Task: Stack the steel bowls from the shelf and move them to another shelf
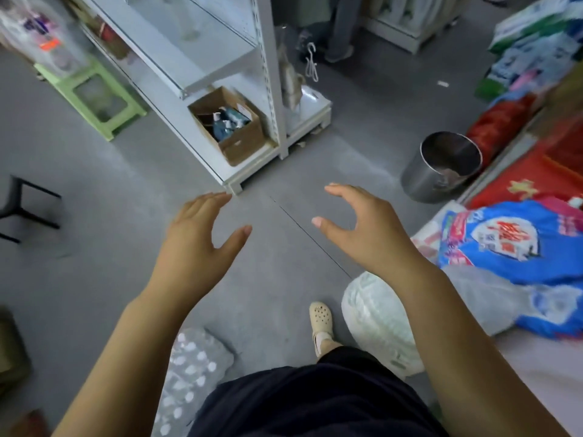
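My left hand (202,238) and my right hand (362,225) are both held out in front of me above the grey floor, fingers spread and curved, holding nothing. No steel bowls are in sight. A white metal shelf unit (220,58) stands ahead at upper left, its upper shelves blurred. A shiny steel bucket (441,167) stands on the floor to the right of my right hand.
A cardboard box (233,127) of small items sits on the shelf's bottom board. A green plastic stool (94,96) stands at left, a black chair leg (19,203) at far left. Bags and packaged goods (504,241) line the right side. Another person's legs (344,26) are behind.
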`<state>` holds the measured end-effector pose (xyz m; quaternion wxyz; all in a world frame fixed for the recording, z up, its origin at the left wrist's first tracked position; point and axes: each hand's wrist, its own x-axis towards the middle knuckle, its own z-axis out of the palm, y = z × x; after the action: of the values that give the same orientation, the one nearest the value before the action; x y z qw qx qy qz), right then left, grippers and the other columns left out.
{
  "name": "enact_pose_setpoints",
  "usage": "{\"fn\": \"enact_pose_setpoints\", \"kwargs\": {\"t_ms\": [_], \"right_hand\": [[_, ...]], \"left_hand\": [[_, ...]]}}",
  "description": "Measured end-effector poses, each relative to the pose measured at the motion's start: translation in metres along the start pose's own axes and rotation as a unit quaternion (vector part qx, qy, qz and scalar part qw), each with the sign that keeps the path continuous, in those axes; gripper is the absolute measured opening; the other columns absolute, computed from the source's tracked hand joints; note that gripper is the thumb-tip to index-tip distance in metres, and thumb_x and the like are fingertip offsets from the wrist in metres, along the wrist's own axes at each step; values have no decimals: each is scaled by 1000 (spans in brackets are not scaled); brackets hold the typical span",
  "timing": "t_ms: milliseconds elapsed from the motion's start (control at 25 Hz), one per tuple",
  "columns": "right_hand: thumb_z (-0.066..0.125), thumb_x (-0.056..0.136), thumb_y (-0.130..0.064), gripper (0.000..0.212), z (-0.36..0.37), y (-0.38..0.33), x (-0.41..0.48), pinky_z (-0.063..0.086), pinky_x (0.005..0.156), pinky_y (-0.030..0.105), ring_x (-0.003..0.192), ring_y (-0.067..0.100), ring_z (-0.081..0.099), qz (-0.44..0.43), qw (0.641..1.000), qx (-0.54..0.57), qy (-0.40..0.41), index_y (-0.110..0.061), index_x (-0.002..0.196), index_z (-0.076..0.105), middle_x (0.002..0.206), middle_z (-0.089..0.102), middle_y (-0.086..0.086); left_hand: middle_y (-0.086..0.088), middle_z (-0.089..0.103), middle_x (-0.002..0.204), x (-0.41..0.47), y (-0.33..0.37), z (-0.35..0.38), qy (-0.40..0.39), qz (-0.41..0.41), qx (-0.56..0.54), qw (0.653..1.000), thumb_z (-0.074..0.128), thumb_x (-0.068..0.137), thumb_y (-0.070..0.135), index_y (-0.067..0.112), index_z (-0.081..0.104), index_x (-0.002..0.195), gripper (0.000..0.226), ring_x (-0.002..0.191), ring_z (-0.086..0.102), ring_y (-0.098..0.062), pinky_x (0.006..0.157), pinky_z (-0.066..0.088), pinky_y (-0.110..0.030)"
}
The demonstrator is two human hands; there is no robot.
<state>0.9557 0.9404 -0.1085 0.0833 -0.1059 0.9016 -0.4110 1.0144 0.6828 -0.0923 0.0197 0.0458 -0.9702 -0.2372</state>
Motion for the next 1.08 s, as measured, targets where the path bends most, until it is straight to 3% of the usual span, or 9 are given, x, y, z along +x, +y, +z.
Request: {"fn": "enact_pose_setpoints", "kwargs": {"t_ms": [120, 320, 440, 640, 1080], "right_hand": [[74, 95, -39, 59, -11, -2, 56, 27, 106, 9, 142, 8, 47, -21, 999, -15, -19, -21, 148, 56, 152, 55, -8], [73, 96, -41, 60, 2, -35, 163, 28, 101, 10, 141, 8, 46, -66, 992, -32, -99, -24, 150, 54, 152, 54, -8], [74, 95, -42, 61, 49, -75, 215, 28, 100, 9, 139, 8, 47, -115, 979, -37, -164, -24, 150, 54, 152, 55, -7], [76, 94, -41, 60, 141, -149, 296, 31, 104, 13, 140, 9, 49, -190, 952, -44, -234, -23, 147, 57, 150, 57, -8], [70, 97, -45, 59, 315, -344, 470, 30, 105, 16, 145, 8, 42, -234, 941, -35, -241, -29, 151, 52, 155, 50, -12]], "left_hand": [[0, 52, 150, 45, 4, -1, 10, -15, -8, 1000, 64, 95, 47, 21, 48, 147, 61, 142, 42, -21, 114, 36, -38], [-1, 53, 150, 87, -34, -21, 63, -108, -13, 992, 64, 95, 46, 20, 49, 147, 60, 144, 42, -22, 116, 36, -42], [-1, 55, 148, 83, -79, -34, 93, -181, -14, 979, 65, 94, 46, 18, 51, 145, 60, 146, 39, -20, 117, 34, -40], [3, 54, 148, 82, -168, -65, 149, -293, -25, 944, 67, 93, 45, 19, 52, 145, 60, 147, 36, -14, 112, 27, -25], [2, 50, 153, 235, -390, -222, 177, -252, 38, 951, 59, 96, 51, 17, 49, 148, 63, 150, 32, -17, 122, 30, -39]]}}
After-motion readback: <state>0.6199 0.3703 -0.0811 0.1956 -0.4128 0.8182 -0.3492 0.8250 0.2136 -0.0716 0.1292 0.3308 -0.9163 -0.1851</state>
